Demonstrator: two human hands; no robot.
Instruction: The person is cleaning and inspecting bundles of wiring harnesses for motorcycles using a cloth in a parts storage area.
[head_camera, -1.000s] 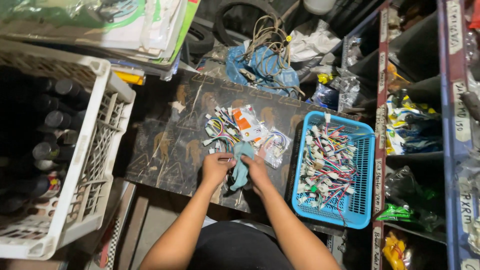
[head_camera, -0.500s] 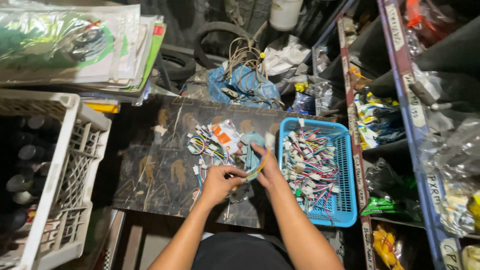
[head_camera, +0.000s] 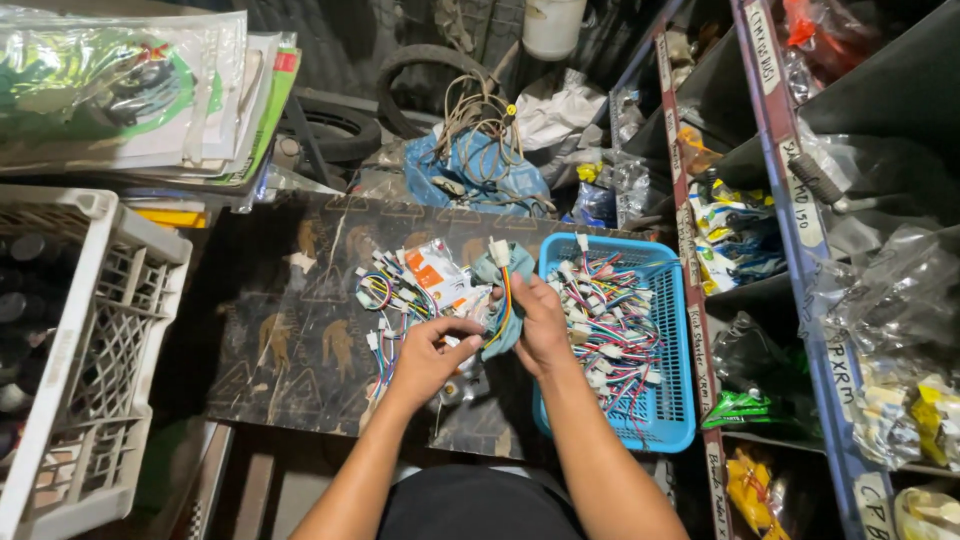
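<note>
Hands at work over the dark patterned desk (head_camera: 290, 340), two of them, both belonging to the person wearing the camera. One blue basket (head_camera: 672, 420) is sitting at the desk's right end and serving as landmark; it is holding a heap of wire harnesses (head_camera: 610, 330) with white plugs, too tangled to count. Just left of the basket, the right hand (head_camera: 540, 325) is gripping one teal cloth (head_camera: 505, 290) together with one multicoloured wire harness (head_camera: 500, 262), its white connector sticking up above the cloth; the fingers are curling narrowly around both. Further left of the basket, the left hand (head_camera: 430, 355) is pinching the lower end of that harness, fingers nearly closed, though exactly what lies between the tips is hard to make out. A loose pile of harnesses (head_camera: 395, 295) with an orange-and-white packet (head_camera: 430, 275) is lying left of the basket, partly hidden by the hands. One white crate (head_camera: 95, 350), far left of the basket, is being cut off by the frame edge.
</note>
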